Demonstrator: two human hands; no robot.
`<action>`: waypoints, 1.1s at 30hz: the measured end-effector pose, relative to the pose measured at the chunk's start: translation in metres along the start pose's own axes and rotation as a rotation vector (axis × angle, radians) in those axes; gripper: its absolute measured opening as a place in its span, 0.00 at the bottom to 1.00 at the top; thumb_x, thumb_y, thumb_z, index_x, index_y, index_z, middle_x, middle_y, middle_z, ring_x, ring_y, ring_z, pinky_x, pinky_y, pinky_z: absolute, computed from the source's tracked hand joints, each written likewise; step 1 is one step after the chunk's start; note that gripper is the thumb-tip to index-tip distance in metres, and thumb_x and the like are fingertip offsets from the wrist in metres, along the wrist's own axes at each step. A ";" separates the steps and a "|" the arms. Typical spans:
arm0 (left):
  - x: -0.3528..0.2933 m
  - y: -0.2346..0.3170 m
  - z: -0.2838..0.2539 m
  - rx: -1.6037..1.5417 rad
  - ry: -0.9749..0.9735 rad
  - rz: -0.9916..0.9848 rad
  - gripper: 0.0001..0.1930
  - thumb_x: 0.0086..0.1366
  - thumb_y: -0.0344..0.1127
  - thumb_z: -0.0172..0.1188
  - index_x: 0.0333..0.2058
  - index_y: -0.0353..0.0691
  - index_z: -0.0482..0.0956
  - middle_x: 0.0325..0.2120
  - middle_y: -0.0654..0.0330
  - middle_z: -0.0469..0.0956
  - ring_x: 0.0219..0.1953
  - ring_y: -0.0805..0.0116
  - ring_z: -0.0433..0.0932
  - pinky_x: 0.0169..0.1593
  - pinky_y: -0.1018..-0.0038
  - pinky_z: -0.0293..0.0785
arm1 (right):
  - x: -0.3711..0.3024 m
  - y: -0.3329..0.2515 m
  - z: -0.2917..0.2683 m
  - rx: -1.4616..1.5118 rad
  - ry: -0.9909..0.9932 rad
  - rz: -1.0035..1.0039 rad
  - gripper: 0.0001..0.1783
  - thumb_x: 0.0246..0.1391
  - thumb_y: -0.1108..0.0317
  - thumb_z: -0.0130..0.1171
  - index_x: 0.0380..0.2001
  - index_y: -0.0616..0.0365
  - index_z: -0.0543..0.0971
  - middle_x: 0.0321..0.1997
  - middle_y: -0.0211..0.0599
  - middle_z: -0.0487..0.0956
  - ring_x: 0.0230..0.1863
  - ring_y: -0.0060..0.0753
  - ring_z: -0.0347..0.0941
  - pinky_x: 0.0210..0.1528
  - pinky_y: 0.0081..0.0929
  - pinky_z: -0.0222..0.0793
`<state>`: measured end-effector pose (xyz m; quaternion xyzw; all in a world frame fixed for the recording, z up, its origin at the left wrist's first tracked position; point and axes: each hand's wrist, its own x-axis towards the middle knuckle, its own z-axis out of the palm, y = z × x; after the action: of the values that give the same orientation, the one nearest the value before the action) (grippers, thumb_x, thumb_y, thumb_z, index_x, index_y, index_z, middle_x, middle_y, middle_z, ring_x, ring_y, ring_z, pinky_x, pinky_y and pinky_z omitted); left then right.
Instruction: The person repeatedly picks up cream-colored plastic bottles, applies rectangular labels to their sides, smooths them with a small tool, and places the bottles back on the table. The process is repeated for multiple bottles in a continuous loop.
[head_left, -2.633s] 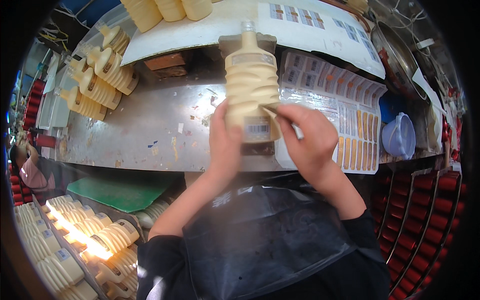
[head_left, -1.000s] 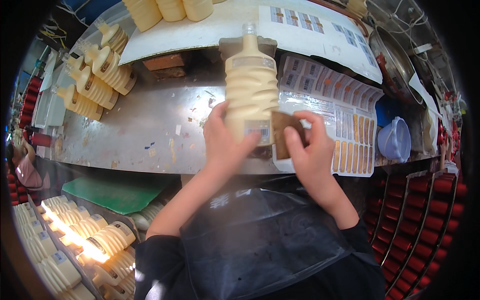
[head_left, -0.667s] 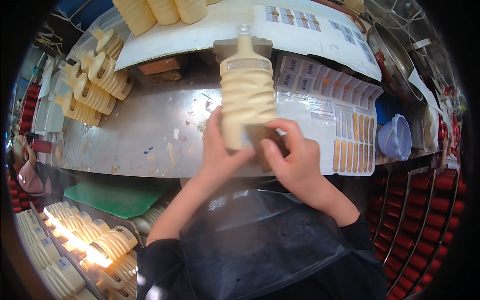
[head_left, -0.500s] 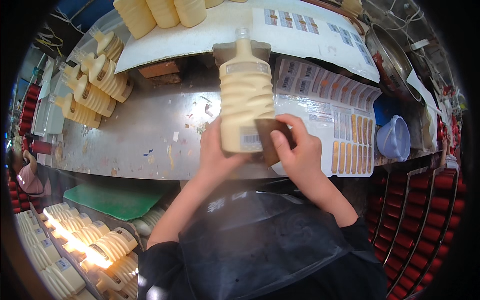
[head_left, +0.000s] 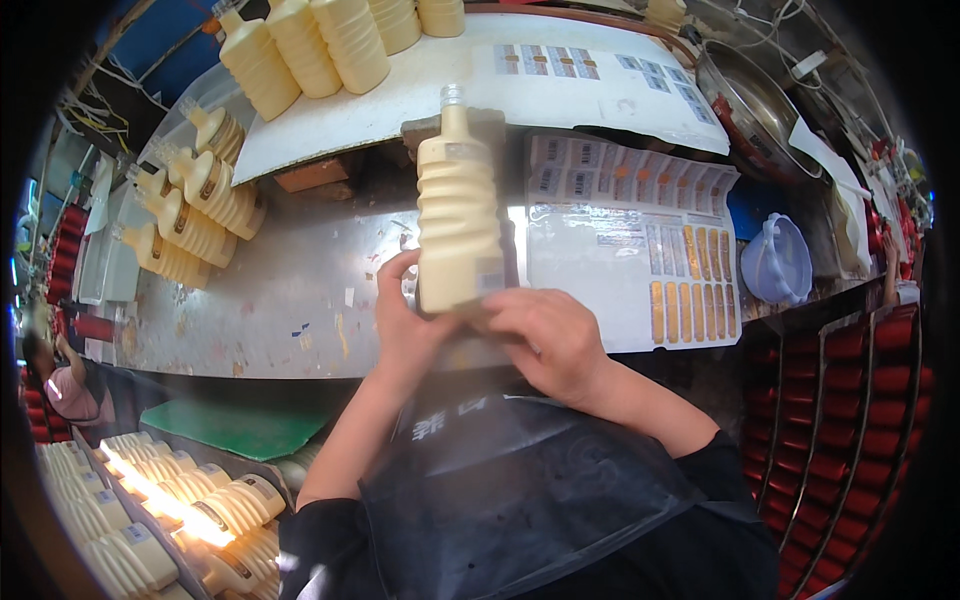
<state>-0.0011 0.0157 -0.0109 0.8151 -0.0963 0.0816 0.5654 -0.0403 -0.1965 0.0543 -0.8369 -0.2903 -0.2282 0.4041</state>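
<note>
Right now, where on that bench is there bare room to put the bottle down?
The grey bench is bare between the lying bottles and the left hand. Label sheets cover the right; the white board behind holds more bottles.

I hold a cream ribbed bottle upright over the bench — my left hand wraps its lower left side, my right hand presses against its base from the right. Just behind the bottle lie sheets of stickers, some with bar codes, some with orange strips. More cream bottles lie stacked at the far left of the bench, and others stand on a white board above. A pale blue plastic jug sits to the right — red crates stack below it.
</note>
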 end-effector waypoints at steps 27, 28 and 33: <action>0.011 0.014 0.006 0.394 0.075 0.396 0.44 0.45 0.31 0.84 0.62 0.44 0.71 0.57 0.53 0.66 0.59 0.54 0.69 0.62 0.62 0.69 | -0.097 0.069 -0.092 -0.346 0.044 0.898 0.12 0.58 0.64 0.61 0.28 0.63 0.82 0.27 0.50 0.80 0.32 0.56 0.79 0.36 0.45 0.74; 0.011 0.014 0.007 0.385 0.078 0.373 0.44 0.45 0.31 0.84 0.62 0.43 0.71 0.58 0.53 0.65 0.60 0.54 0.69 0.62 0.62 0.69 | -0.107 0.064 -0.099 -0.405 0.082 0.875 0.11 0.57 0.65 0.62 0.28 0.62 0.83 0.28 0.49 0.80 0.33 0.55 0.80 0.36 0.45 0.74; 0.008 0.013 0.013 0.335 0.105 0.343 0.44 0.47 0.32 0.82 0.63 0.43 0.70 0.56 0.53 0.66 0.61 0.52 0.67 0.64 0.60 0.67 | -0.151 0.039 -0.104 -0.751 -0.088 0.692 0.15 0.53 0.69 0.66 0.44 0.58 0.83 0.34 0.43 0.79 0.31 0.49 0.80 0.33 0.41 0.77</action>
<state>0.0041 -0.0014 -0.0016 0.8638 -0.1888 0.2332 0.4047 -0.1393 -0.3461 -0.0004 -0.9803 0.0887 -0.1340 0.1149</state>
